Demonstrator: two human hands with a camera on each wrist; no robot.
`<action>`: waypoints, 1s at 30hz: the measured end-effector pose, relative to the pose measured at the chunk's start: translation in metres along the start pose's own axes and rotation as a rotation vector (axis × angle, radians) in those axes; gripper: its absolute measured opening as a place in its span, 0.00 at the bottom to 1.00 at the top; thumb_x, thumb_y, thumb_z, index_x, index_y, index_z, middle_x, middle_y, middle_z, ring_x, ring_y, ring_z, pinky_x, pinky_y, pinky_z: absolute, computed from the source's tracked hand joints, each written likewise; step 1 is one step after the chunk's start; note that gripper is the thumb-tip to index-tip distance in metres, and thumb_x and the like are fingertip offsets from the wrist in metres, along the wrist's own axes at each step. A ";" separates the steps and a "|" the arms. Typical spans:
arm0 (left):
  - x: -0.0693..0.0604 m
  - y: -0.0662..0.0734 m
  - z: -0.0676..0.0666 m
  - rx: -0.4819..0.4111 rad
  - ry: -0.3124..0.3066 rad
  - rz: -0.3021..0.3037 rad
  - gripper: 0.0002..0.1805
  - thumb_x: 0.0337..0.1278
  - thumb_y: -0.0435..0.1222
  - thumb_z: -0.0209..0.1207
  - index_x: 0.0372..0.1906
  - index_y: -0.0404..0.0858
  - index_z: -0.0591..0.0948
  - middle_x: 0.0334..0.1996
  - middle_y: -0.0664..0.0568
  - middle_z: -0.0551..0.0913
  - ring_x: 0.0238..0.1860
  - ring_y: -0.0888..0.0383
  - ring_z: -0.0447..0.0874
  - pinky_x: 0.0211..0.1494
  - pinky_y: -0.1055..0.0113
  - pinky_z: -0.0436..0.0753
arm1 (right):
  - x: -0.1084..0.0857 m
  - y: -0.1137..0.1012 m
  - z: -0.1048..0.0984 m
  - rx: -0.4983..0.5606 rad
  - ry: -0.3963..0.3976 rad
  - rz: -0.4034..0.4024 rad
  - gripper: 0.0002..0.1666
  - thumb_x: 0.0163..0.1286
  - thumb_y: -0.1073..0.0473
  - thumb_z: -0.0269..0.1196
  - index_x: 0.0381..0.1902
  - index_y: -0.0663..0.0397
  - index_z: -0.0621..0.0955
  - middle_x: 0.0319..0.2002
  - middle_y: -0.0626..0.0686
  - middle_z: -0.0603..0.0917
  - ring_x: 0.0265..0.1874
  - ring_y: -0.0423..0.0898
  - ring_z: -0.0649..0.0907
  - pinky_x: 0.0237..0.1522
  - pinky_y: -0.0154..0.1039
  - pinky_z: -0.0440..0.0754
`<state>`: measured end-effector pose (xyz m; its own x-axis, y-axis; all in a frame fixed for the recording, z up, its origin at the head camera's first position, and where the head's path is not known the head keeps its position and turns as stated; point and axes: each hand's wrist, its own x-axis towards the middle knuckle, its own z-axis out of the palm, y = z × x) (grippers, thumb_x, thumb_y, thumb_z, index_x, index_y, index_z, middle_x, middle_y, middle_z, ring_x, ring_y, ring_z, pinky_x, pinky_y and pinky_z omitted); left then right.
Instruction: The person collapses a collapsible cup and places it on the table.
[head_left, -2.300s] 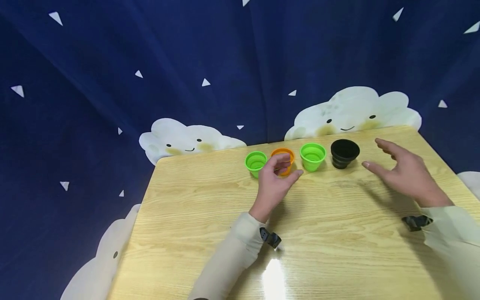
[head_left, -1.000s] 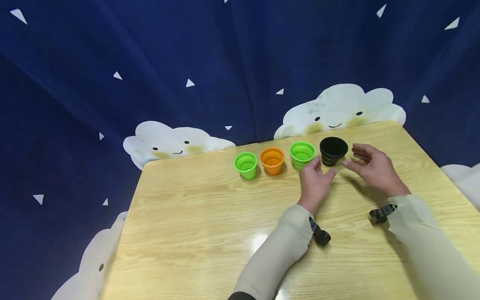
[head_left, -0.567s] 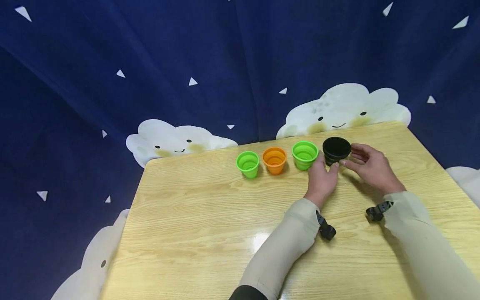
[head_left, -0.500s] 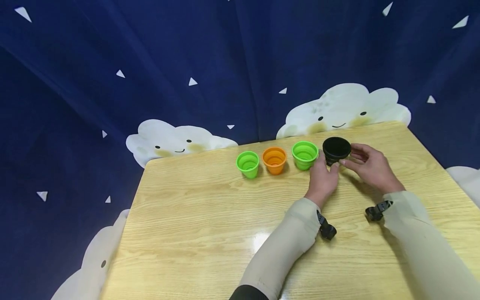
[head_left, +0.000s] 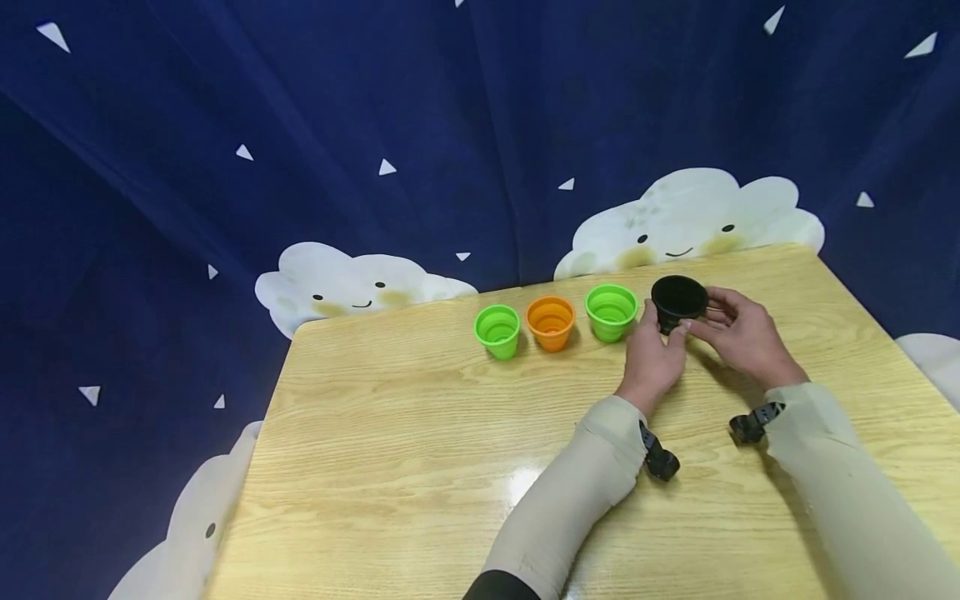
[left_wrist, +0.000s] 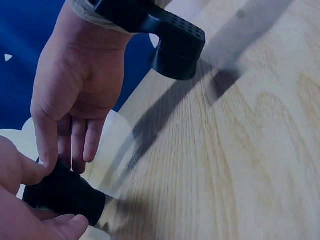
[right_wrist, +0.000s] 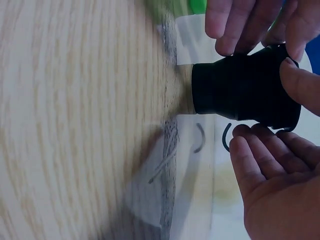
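A black collapsible cup (head_left: 678,298) is upright at the right end of a row, between both hands. My left hand (head_left: 649,360) holds its left side with fingers and thumb. On the other side my right hand (head_left: 747,335) grips it, thumb in front and fingers along the wall. In the right wrist view the black cup (right_wrist: 240,87) has the fingers of the two hands facing each other across it. In the left wrist view the cup's narrow base (left_wrist: 95,206) is near the tabletop; whether it touches, I cannot tell.
Left of the black cup stand a green cup (head_left: 611,313), an orange cup (head_left: 551,323) and another green cup (head_left: 498,332), all upright. They are close to the back edge of the wooden table (head_left: 390,433). A blue curtain (head_left: 420,108) with clouds hangs behind.
My left hand has moved right from beside the orange cup to the black cup. My right hand has come in from the right, and both have taken hold of the cup.
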<state>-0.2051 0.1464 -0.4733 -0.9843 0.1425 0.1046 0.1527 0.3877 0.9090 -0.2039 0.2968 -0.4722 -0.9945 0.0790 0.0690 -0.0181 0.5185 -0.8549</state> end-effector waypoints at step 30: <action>-0.014 0.012 -0.058 -0.170 0.011 0.178 0.15 0.62 0.29 0.67 0.52 0.37 0.80 0.38 0.51 0.87 0.33 0.72 0.82 0.40 0.81 0.81 | -0.034 -0.038 -0.021 0.095 0.043 -0.073 0.39 0.67 0.57 0.70 0.72 0.62 0.70 0.49 0.44 0.80 0.42 0.28 0.81 0.41 0.20 0.79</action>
<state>-0.1943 0.0960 -0.4409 -0.9443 0.1847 0.2722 0.3071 0.1985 0.9307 -0.1674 0.2921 -0.4318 -0.9849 0.0810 0.1533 -0.1025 0.4417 -0.8913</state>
